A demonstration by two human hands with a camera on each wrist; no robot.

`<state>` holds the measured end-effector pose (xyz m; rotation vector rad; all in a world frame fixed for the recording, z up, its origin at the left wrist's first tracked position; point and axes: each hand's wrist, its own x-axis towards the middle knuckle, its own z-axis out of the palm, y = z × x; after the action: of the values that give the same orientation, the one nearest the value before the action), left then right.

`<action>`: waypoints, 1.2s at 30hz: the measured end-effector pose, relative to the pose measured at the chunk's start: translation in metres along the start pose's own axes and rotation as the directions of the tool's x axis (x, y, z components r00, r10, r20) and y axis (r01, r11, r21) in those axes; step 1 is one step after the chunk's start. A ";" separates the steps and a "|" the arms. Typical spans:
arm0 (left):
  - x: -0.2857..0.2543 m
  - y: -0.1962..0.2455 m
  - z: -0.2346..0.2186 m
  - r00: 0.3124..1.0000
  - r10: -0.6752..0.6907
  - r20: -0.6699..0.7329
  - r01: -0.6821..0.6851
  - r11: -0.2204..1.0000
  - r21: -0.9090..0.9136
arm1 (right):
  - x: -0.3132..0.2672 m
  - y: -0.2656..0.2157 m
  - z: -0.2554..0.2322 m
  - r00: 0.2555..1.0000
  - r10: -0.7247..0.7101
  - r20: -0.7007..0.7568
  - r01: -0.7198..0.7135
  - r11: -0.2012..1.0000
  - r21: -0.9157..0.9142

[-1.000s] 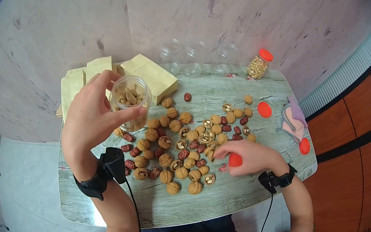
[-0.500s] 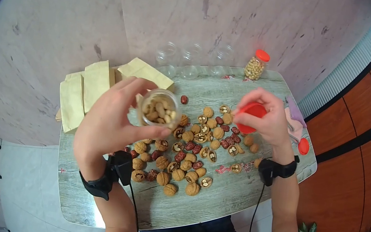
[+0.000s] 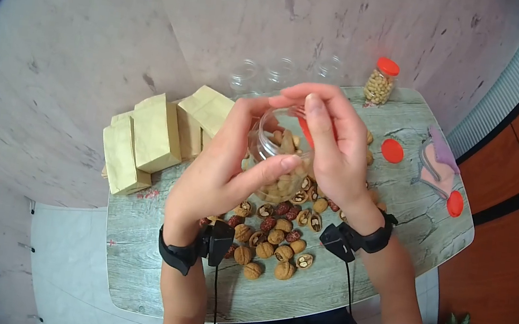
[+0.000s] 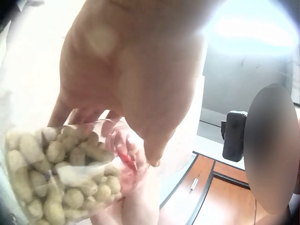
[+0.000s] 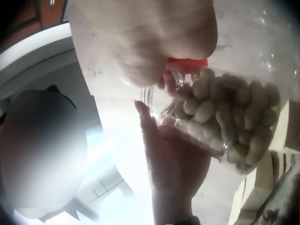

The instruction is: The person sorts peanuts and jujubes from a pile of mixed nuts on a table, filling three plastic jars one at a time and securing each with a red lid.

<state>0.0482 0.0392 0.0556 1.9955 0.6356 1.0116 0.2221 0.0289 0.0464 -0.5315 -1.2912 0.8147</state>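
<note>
My left hand [image 3: 216, 166] grips a clear jar [image 3: 276, 187] of peanuts, its thumb across the near side, the mouth tilted up. In the left wrist view unshelled peanuts [image 4: 61, 173] fill much of the jar. My right hand [image 3: 340, 153] pinches a red lid [image 3: 307, 131] at the jar's mouth, tilted rather than flat over it. The right wrist view shows the lid [image 5: 187, 64] beside the open rim [image 5: 166, 93], with the left hand [image 5: 178, 164] round the jar's other side.
Walnuts [image 3: 284, 270] and red dates [image 3: 283, 208] lie below the hands. Paper bags [image 3: 154, 134] stand at the left, clear empty jars [image 3: 245, 74] at the back. A filled jar [image 3: 379, 86], red lids [image 3: 392, 151] and a pink cloth [image 3: 434, 170] are at the right.
The left hand has carried the jar rightward from the bags. The right hand has lifted the red lid off the table area and brought it to the jar's mouth.
</note>
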 end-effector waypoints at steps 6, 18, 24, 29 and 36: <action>0.009 -0.014 0.027 0.998 0.057 -0.004 -0.057 0.998 0.028 | 0.012 -0.008 -0.030 0.941 -0.293 0.168 0.338 0.822 -0.458; 0.010 -0.019 0.046 0.993 -0.084 0.079 0.108 0.908 -0.406 | 0.017 -0.020 -0.057 0.878 0.029 0.478 0.255 0.816 -0.519; 0.013 -0.027 0.047 0.994 -0.077 0.077 0.099 0.935 -0.342 | 0.017 -0.025 -0.056 0.906 0.116 0.408 0.115 0.859 -0.499; 0.011 -0.028 0.046 0.993 -0.070 0.099 0.098 0.943 -0.319 | 0.023 -0.021 -0.066 0.967 0.030 0.251 0.101 0.866 -0.490; 0.014 -0.022 0.046 0.938 -0.286 0.198 0.288 0.957 0.017 | 0.027 -0.014 -0.075 0.962 0.002 0.275 0.116 0.903 -0.413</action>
<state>0.0923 0.0421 0.0263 1.8939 0.7808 0.6306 0.3001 0.0486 0.0572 -0.7435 -1.7484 0.5639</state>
